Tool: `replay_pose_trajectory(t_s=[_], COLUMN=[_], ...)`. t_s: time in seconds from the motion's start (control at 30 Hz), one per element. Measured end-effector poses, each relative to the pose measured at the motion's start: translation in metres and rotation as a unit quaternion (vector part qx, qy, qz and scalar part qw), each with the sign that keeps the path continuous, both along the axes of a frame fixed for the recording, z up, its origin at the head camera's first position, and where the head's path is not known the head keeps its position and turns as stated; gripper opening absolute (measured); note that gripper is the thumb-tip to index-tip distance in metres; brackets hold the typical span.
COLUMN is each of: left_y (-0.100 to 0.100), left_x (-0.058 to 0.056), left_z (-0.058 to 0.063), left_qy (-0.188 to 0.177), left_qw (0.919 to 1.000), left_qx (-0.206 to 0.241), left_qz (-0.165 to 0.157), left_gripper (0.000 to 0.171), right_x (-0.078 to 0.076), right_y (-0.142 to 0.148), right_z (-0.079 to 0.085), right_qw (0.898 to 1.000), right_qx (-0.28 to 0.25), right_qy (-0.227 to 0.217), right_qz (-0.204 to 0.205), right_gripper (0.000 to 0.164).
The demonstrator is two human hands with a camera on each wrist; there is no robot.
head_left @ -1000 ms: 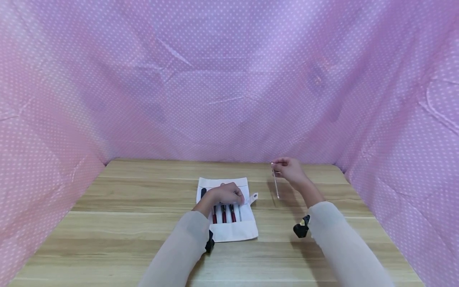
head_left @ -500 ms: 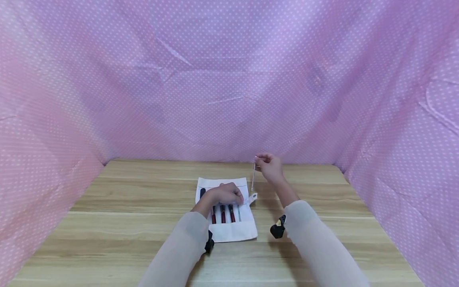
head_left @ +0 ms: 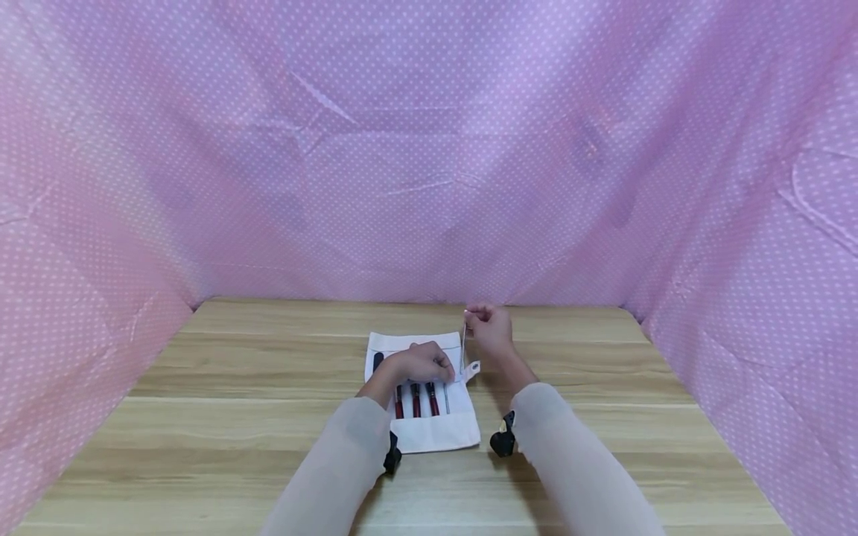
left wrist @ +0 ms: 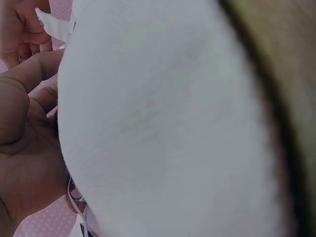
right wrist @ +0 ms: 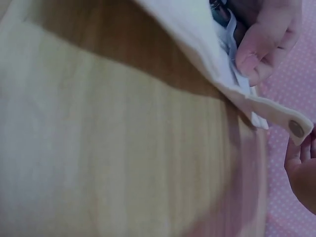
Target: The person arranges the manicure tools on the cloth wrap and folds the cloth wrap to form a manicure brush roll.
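Observation:
A white cloth tool roll (head_left: 436,433) lies unfolded on the wooden table, with red-handled tools (head_left: 416,402) tucked in its lower pocket. Across its right part rests my left hand (head_left: 424,362); in the right wrist view that hand's (right wrist: 269,42) thumb and fingertips pinch a narrow white band (right wrist: 236,59) on the roll. My right hand (head_left: 491,330) pinches the top of a thin silvery rod (head_left: 463,346), which hangs nearly upright at the roll's right edge. Whether its lower tip touches the cloth is unclear. The left wrist view is mostly blocked by white cloth (left wrist: 148,113).
A strap (head_left: 472,369) with a metal snap sticks out from the roll's right side. The wooden table (head_left: 234,417) extends around the roll. Pink dotted fabric (head_left: 429,186) hangs behind the table and on both sides.
My right hand has moved left with the thin rod, from over the table to the roll's right edge, and has come lower. The left hand has stayed in place.

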State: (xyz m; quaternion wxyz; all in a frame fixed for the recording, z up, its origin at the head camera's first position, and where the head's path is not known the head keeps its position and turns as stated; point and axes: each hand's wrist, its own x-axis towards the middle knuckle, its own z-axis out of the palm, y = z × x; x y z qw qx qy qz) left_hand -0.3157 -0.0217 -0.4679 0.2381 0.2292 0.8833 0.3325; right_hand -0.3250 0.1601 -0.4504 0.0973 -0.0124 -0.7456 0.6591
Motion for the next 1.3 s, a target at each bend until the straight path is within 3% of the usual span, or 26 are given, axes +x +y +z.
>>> replay_pose_trajectory(t_s=[0.23, 0.53, 0.77, 1.3], left_y=[-0.001, -0.001, -0.001, -0.002], left_x=[0.007, 0.012, 0.01, 0.009], left_z=[0.009, 0.016, 0.014, 0.01], left_qy=[0.013, 0.007, 0.01, -0.002], left_qw=[0.9998, 0.9999, 0.9999, 0.9999], left_qx=[0.008, 0.004, 0.001, 0.003], left_qz=[-0.011, -0.01, -0.007, 0.015], left_gripper=[0.011, 0.012, 0.013, 0.015], right_x=[0.0, 0.002, 0.005, 0.011], right_y=[0.002, -0.001, 0.001, 0.013], right_z=[-0.008, -0.01, -0.012, -0.008], right_qw=[0.999, 0.994, 0.986, 0.968], right_qx=[0.027, 0.045, 0.07, 0.117], right_qy=[-0.015, -0.062, -0.104, -0.114], right_qz=[0.02, 0.077, 0.107, 0.193], right_gripper=[0.014, 0.014, 0.013, 0.011])
